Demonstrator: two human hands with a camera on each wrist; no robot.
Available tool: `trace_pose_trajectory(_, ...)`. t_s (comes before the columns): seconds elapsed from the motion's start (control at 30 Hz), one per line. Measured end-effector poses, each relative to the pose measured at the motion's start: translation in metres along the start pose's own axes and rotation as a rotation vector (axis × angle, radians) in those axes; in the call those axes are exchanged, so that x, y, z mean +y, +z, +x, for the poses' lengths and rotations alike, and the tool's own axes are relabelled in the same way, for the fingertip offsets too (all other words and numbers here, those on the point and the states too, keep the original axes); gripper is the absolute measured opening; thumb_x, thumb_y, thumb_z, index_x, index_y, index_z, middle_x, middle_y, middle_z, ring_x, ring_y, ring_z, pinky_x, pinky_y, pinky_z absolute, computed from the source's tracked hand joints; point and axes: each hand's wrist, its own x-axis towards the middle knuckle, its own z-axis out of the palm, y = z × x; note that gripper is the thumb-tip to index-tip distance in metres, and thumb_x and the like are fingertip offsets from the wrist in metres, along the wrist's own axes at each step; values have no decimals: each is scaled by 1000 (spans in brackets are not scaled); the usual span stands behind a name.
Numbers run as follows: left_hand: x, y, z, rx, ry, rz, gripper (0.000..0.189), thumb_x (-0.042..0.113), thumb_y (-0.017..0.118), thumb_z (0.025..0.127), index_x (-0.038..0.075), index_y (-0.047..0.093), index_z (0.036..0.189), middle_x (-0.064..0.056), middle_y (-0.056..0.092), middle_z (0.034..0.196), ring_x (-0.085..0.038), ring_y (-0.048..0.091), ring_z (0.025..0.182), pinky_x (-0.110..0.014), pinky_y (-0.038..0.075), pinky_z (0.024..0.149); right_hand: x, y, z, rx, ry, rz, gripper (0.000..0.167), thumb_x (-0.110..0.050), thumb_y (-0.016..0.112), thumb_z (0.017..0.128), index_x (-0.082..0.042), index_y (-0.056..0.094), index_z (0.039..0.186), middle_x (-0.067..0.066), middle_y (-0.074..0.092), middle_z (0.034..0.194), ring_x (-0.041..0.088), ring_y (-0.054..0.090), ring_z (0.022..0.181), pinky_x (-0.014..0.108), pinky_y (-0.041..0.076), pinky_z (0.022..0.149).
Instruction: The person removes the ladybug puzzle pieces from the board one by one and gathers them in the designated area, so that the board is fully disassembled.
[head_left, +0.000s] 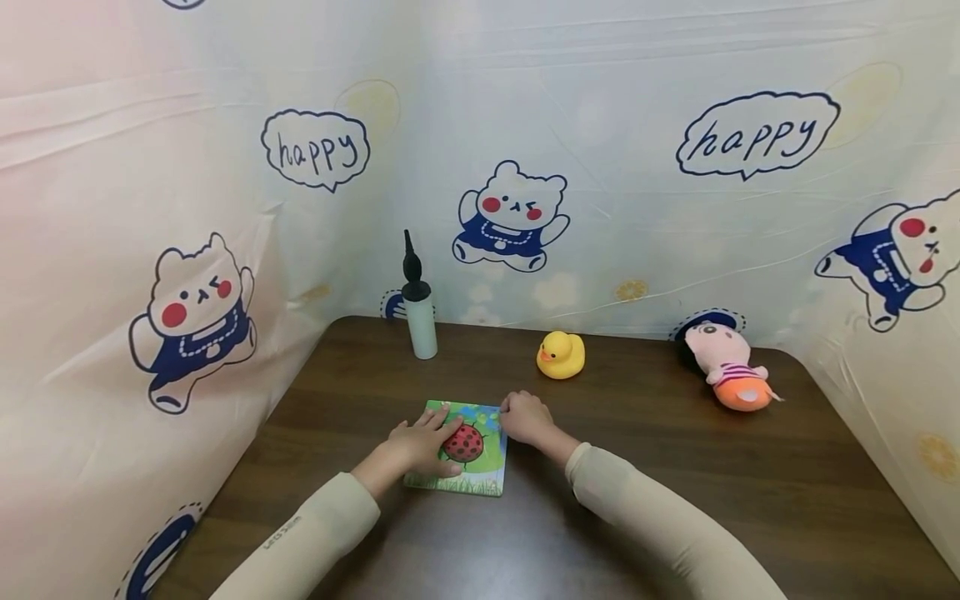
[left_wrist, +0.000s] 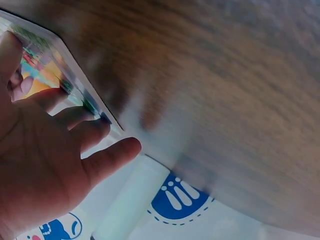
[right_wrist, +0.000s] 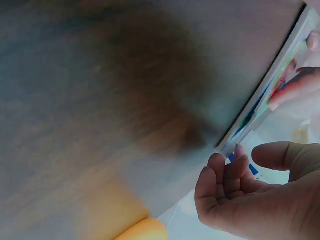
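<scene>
A square picture board [head_left: 491, 475] with a red ladybug and green grass lies flat on the brown table. The left hand [head_left: 423, 446] rests on its left part with spread, nearly straight fingers; the left wrist view shows this hand [left_wrist: 50, 145] with its fingertips over the board's picture side. At the board's far right corner is the right hand [head_left: 527, 419], fingers curled in. In the right wrist view the right hand [right_wrist: 255, 190] has its fingertips at the corner of the board [right_wrist: 265, 95], thumb apart from them. Whether it pinches the corner is unclear.
Behind the board stand a pale hand pump [head_left: 422, 325] with a black top and a yellow rubber duck [head_left: 561, 356]. A pink plush toy [head_left: 727, 367] in striped and orange clothes lies at the far right. A printed cloth [head_left: 600, 208] hangs round the table [head_left: 660, 467].
</scene>
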Motion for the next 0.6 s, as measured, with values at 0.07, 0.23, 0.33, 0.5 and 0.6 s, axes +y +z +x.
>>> trace_pose_trajectory(0.07, 0, 1, 1, -2, -1, -6, 85, 58, 62, 82, 24, 26, 150, -7, 11, 158, -31, 14, 143, -63, 21, 105, -1, -2, -1, 10, 5, 18, 15, -15, 57, 86, -7, 65, 96, 6, 58, 97, 21, 53, 87, 42, 46, 81)
trace_pose_trajectory(0.23, -3, 3, 2, -4, -8, -9, 85, 60, 61, 82, 25, 25, 150, -6, 10, 158, -31, 13, 144, -63, 23, 104, -4, -4, -4, -9, 6, -78, 30, -22, 56, 89, -6, 64, 113, 11, 60, 109, 29, 56, 100, 47, 44, 88)
trace_pose_trajectory(0.33, -4, 4, 2, -2, -4, -12, 85, 60, 61, 82, 25, 25, 150, -6, 10, 159, -31, 13, 144, -64, 23, 104, -5, -2, -6, -42, -15, -174, 35, -24, 57, 89, -9, 64, 120, 12, 60, 114, 31, 54, 105, 48, 42, 89)
trace_pose_trajectory(0.5, -3, 2, 1, 3, -1, -15, 85, 60, 61, 82, 24, 25, 151, -6, 9, 159, -31, 12, 144, -64, 23, 104, -7, 1, -7, -45, -58, -239, 33, -25, 62, 86, -11, 67, 115, 9, 61, 109, 29, 53, 98, 46, 41, 84)
trace_pose_trajectory(0.6, -2, 2, 0, 2, -1, -15, 85, 59, 60, 82, 25, 24, 151, -6, 9, 159, -31, 12, 144, -63, 23, 104, -8, 3, -6, -31, -49, -254, 32, -27, 64, 85, -11, 68, 113, 8, 62, 106, 27, 53, 96, 45, 41, 83)
